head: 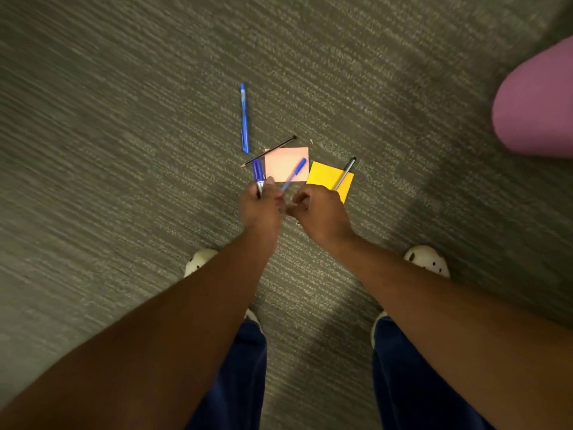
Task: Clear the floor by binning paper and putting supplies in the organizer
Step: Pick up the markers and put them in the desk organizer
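Note:
On the grey carpet lie a pink sticky note (283, 169) and a yellow sticky note (325, 175), side by side. A black pencil (269, 150) crosses the pink note's upper left corner. A thin blue-capped pen (296, 172) lies slanted over the pink note. A grey pen with a black cap (344, 173) rests on the yellow note, its lower end hidden behind my right hand (321, 214), whose fingers are curled with nothing visible in them. My left hand (260, 211) grips a thick blue pen (257, 172) by its lower end. Another blue pen (244, 119) lies farther away.
A rounded pink-purple object (536, 100) stands at the right edge. My white shoes (198, 260) (429, 260) are planted just behind the hands, with dark blue trouser legs below. Carpet stretches open to the left and beyond the pens.

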Demonstrator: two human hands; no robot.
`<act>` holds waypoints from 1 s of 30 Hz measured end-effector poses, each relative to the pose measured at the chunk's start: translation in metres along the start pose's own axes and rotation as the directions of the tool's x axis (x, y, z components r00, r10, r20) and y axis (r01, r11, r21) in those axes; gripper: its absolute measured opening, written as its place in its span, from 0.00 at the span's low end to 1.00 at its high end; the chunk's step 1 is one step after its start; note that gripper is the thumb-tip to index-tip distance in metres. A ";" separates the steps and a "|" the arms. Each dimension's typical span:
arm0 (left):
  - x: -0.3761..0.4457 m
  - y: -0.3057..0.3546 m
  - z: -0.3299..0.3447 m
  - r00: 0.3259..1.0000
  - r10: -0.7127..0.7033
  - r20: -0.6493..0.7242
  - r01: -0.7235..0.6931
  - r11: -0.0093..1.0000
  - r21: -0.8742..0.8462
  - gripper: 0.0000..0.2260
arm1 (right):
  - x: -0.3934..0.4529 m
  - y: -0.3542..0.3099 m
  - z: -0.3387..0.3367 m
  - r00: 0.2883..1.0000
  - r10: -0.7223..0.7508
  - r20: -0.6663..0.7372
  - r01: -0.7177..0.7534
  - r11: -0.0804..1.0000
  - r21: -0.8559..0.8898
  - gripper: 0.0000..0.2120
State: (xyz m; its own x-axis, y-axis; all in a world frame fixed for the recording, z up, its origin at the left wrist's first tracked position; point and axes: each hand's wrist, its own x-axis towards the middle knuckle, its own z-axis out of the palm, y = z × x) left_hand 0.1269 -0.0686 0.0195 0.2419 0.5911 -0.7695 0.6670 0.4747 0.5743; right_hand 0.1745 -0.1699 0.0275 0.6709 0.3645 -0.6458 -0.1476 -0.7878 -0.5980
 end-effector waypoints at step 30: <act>-0.203 0.240 -0.042 0.776 0.065 0.627 -0.223 0.959 0.177 0.10 | -0.132 -0.136 -0.210 0.992 -0.118 0.037 0.071 0.786 0.614 0.42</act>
State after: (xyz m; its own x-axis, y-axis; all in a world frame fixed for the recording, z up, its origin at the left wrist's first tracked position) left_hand 0.2081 -0.0470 0.3254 0.6728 0.0807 -0.7354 0.7102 0.2080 0.6725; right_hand 0.2583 -0.2151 0.2934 0.6565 0.4732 -0.5874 -0.5144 -0.2888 -0.8075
